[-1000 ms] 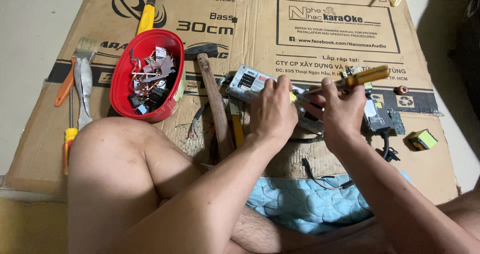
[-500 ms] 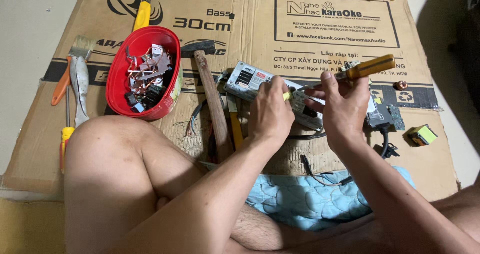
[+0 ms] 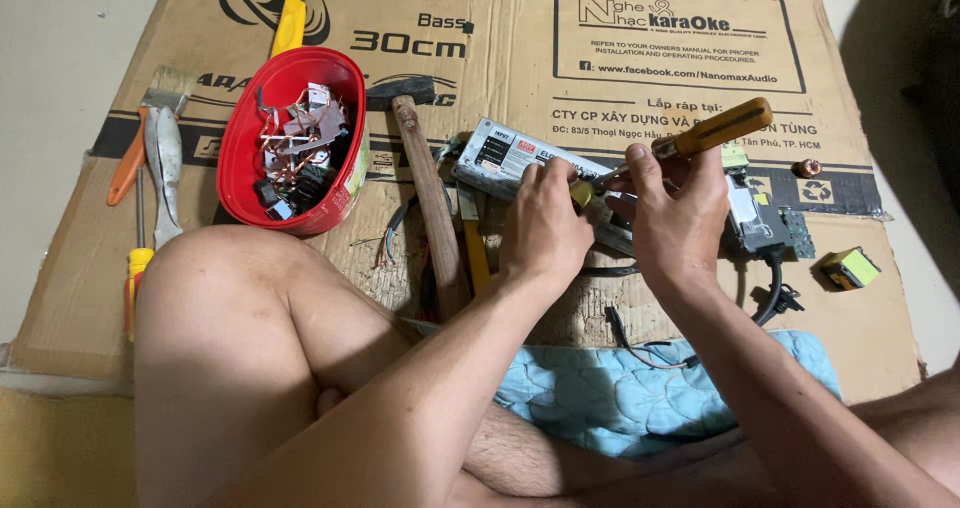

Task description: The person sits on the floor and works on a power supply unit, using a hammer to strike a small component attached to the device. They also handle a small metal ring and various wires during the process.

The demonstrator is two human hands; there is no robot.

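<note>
A long silver power-supply unit (image 3: pixel 505 155) lies on flattened cardboard (image 3: pixel 500 58) in front of me. My left hand (image 3: pixel 545 223) rests on its right end and holds it down. My right hand (image 3: pixel 680 218) grips a screwdriver with an amber wooden handle (image 3: pixel 715 130); its metal shaft points left and down to the unit, close to my left fingers. Just right of my right hand lies a grey electronic part with a circuit board (image 3: pixel 760 226) and a black cable (image 3: pixel 772 293).
A red bowl (image 3: pixel 250 138) of metal and copper scraps sits at left. Beside it lie a wooden-handled hammer (image 3: pixel 425 173), a paintbrush (image 3: pixel 165 128), orange-handled pliers (image 3: pixel 128 163) and yellow-handled tools (image 3: pixel 288 23). A small yellow-green block (image 3: pixel 848 268) lies far right. Blue quilted cloth (image 3: pixel 640 388) covers the near edge.
The view has shifted slightly. My right hand has tilted the screwdriver so its handle sits a little higher; my left hand stays on the silver unit.
</note>
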